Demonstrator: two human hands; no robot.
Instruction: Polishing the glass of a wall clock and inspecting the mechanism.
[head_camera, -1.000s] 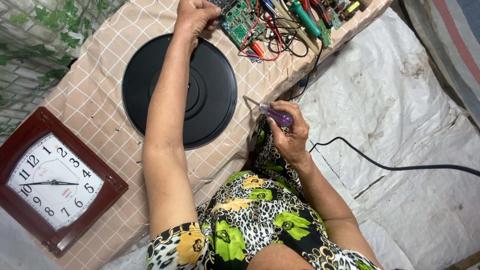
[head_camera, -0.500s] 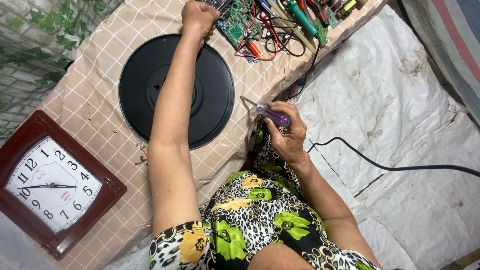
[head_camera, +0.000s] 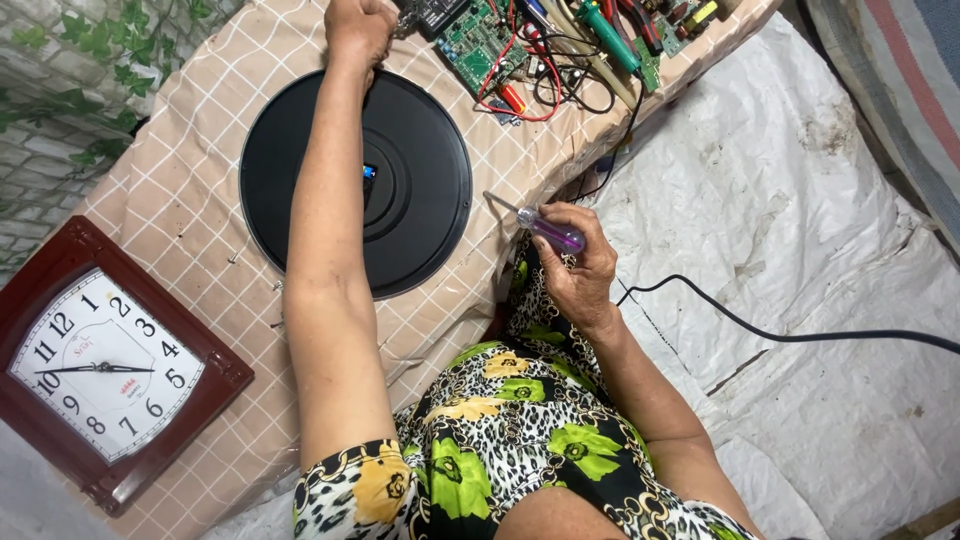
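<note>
My left hand (head_camera: 360, 28) reaches far across the table with its fingers closed beside a green circuit board (head_camera: 478, 45); what it grips is hidden. My left forearm lies over a round black disc (head_camera: 420, 180) on the checked tablecloth (head_camera: 180, 190). My right hand (head_camera: 582, 262) rests near the table's edge, closed around a screwdriver (head_camera: 548, 230) with a clear purple handle, its metal tip pointing at the disc's rim.
A square wall clock (head_camera: 95, 368) in a dark red frame lies at the near left. Red and black wires, a green-handled tool (head_camera: 608, 38) and small parts crowd the far edge. A black cable (head_camera: 790, 335) crosses white sheeting (head_camera: 800, 200) at right.
My left hand has stayed by the circuit board and my right hand still holds the screwdriver. The view has shifted slightly; nothing else moved.
</note>
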